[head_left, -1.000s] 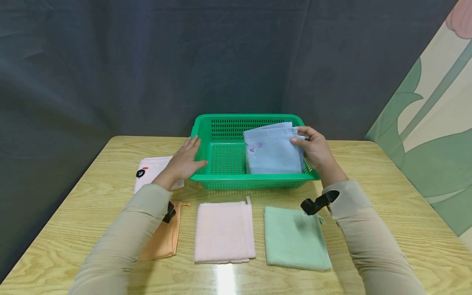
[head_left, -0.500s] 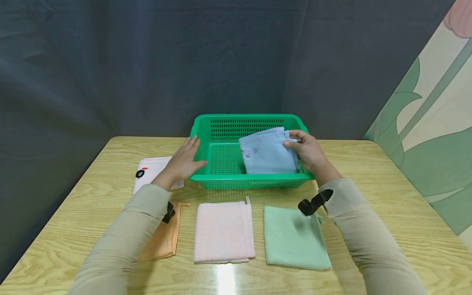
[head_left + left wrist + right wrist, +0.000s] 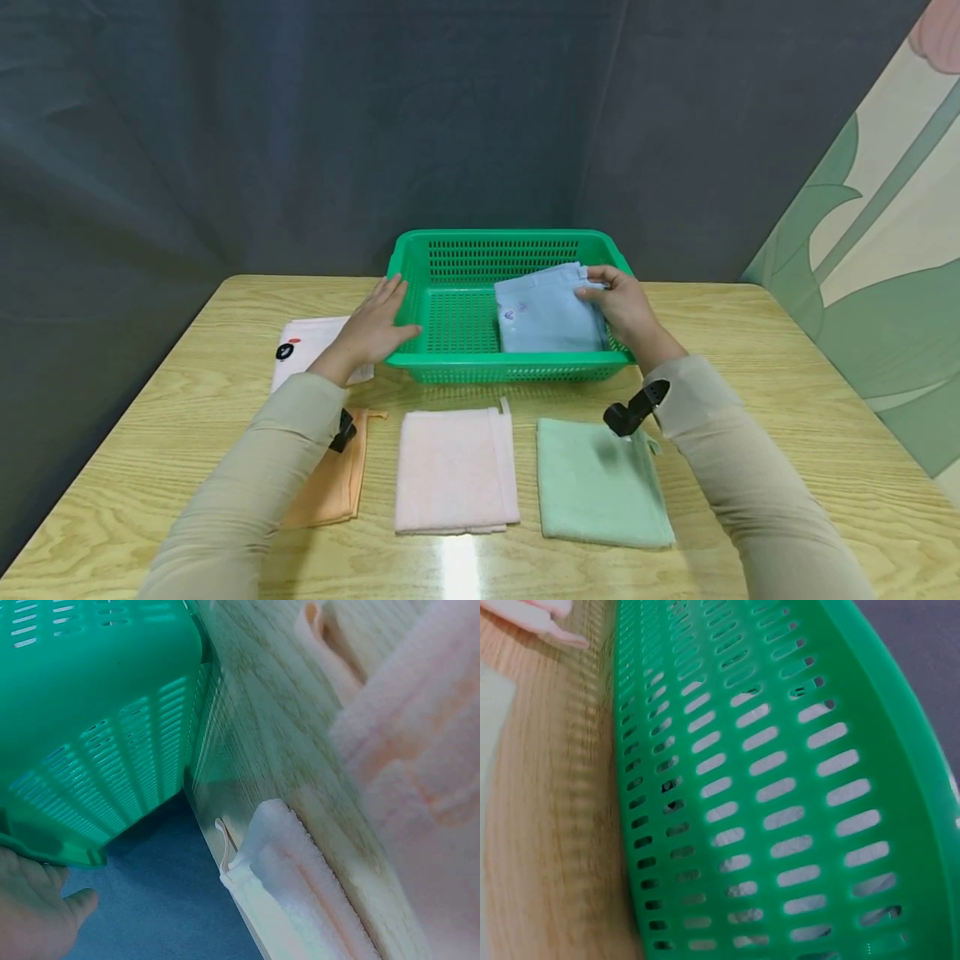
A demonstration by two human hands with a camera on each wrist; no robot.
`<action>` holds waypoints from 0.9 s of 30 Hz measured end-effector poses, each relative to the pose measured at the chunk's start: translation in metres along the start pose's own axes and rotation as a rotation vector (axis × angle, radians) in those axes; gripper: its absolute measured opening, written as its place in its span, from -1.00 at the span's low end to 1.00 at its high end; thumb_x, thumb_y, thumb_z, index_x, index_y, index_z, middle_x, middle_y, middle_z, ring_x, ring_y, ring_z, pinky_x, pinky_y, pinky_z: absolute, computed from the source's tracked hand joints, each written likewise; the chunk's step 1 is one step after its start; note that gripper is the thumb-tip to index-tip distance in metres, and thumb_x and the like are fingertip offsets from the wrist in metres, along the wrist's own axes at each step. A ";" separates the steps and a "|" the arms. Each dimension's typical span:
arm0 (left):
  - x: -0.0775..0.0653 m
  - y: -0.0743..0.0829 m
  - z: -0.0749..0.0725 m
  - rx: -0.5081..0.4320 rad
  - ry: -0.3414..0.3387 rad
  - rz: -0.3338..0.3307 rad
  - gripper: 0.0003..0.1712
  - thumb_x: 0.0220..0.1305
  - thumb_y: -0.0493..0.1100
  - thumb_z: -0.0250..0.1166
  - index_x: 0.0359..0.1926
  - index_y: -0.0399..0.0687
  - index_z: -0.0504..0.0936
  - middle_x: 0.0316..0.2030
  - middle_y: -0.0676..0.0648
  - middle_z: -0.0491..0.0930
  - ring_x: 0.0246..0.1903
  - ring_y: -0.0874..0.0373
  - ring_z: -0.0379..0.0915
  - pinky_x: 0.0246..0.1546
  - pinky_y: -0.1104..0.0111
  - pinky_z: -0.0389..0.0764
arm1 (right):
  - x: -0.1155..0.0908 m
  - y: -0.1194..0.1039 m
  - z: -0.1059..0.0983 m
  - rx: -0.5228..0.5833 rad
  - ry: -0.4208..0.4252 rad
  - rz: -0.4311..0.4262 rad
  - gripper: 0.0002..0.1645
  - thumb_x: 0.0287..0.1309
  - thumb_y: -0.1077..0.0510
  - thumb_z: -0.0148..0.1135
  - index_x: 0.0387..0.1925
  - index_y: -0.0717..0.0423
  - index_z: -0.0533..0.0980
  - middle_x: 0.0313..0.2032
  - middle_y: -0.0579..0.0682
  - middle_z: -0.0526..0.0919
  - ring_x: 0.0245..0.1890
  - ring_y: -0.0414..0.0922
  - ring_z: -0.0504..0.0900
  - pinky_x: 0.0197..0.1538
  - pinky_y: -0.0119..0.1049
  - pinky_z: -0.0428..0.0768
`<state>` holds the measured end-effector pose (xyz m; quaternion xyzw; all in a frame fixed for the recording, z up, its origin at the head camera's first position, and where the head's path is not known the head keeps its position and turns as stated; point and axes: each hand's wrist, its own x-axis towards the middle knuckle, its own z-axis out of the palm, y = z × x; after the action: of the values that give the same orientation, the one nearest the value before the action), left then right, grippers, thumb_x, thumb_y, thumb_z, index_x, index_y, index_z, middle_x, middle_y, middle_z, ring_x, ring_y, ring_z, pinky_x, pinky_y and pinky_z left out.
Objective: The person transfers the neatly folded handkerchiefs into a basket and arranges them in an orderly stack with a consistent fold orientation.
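A folded light blue towel (image 3: 551,317) with small purple marks stands tilted inside the right part of a green plastic basket (image 3: 510,359). My right hand (image 3: 630,308) pinches its upper right corner between thumb and fingers, reaching over the basket's right end. At the left end, my left hand (image 3: 372,327) rests against the rim with fingers straight and thumb spread. The left wrist view catches part of that left hand (image 3: 34,907) beside the basket's rim. Slotted basket wall (image 3: 780,802) fills much of the right wrist view, hiding the right hand there; pale cloth shows through the slots.
Before the basket lie a folded orange towel (image 3: 333,483), partly under the left forearm, a pink towel (image 3: 456,471) and a light green towel (image 3: 603,483). A white towel (image 3: 311,340) with a printed face lies left of the basket. Behind the table hangs a dark curtain (image 3: 480,125).
My right hand has shifted left and slightly down with the blue towel, which now sits lower in the basket. The left hand has stayed in place.
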<state>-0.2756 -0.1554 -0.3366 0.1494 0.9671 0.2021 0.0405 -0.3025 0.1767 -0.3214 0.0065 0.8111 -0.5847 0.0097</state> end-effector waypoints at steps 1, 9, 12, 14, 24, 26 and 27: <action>0.000 0.000 0.000 -0.001 0.001 -0.002 -0.12 0.30 0.09 -0.01 0.42 -0.22 -0.22 0.43 -0.13 -0.36 0.40 -0.01 -0.55 0.35 0.02 -0.25 | 0.001 0.000 0.000 -0.016 0.005 0.009 -0.49 0.21 0.32 0.07 0.19 0.35 0.28 -0.08 -0.04 0.33 -0.12 -0.16 0.32 -0.13 -0.40 0.38; 0.000 0.000 0.001 -0.007 -0.002 -0.003 -0.11 0.30 0.10 -0.02 0.42 -0.19 -0.24 0.43 -0.11 -0.38 0.40 0.01 -0.58 0.35 0.02 -0.26 | 0.007 0.004 -0.001 -0.106 -0.027 0.049 -0.51 0.22 0.31 0.05 0.19 0.33 0.29 0.00 0.09 0.35 -0.05 -0.04 0.32 -0.06 -0.28 0.35; 0.000 0.000 0.000 -0.012 -0.001 -0.004 -0.11 0.30 0.11 -0.02 0.42 -0.19 -0.24 0.43 -0.10 -0.39 0.40 0.02 -0.58 0.35 0.02 -0.26 | 0.008 0.004 -0.002 -0.166 -0.071 0.062 -0.52 0.24 0.29 0.03 0.19 0.33 0.28 0.06 0.18 0.35 0.01 0.02 0.33 -0.01 -0.20 0.37; -0.001 0.001 0.000 -0.015 0.000 -0.004 -0.11 0.30 0.11 -0.02 0.42 -0.19 -0.23 0.43 -0.09 -0.39 0.40 0.02 -0.58 0.35 0.02 -0.26 | 0.009 0.004 -0.004 -0.206 -0.104 0.067 -0.50 0.26 0.29 0.01 0.21 0.33 0.25 0.15 0.25 0.31 0.12 0.10 0.30 0.07 -0.12 0.36; -0.002 0.002 0.000 -0.009 -0.004 -0.005 -0.12 0.30 0.11 -0.02 0.42 -0.20 -0.23 0.43 -0.10 -0.38 0.40 0.00 -0.56 0.35 0.00 -0.25 | 0.008 0.001 -0.006 -0.293 -0.147 0.036 -0.51 0.28 0.29 -0.04 0.20 0.39 0.23 0.24 0.33 0.22 0.25 0.19 0.20 0.20 0.02 0.29; -0.002 0.001 0.000 -0.008 -0.007 -0.003 -0.11 0.30 0.11 -0.02 0.42 -0.21 -0.23 0.43 -0.11 -0.38 0.40 -0.01 -0.56 0.35 0.00 -0.25 | 0.008 0.001 -0.006 -0.299 -0.139 0.023 -0.53 0.28 0.29 -0.06 0.19 0.40 0.24 0.21 0.33 0.26 0.21 0.19 0.25 0.18 0.02 0.32; -0.002 0.001 0.000 -0.007 -0.009 -0.003 -0.11 0.30 0.10 -0.02 0.42 -0.21 -0.23 0.43 -0.11 -0.39 0.40 -0.01 -0.57 0.34 -0.01 -0.26 | 0.008 0.001 -0.006 -0.300 -0.134 0.018 -0.54 0.28 0.29 -0.06 0.18 0.40 0.25 0.19 0.33 0.27 0.19 0.19 0.26 0.17 0.02 0.32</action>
<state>-0.2737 -0.1552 -0.3359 0.1488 0.9663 0.2049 0.0456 -0.3105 0.1831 -0.3208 -0.0268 0.8868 -0.4559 0.0701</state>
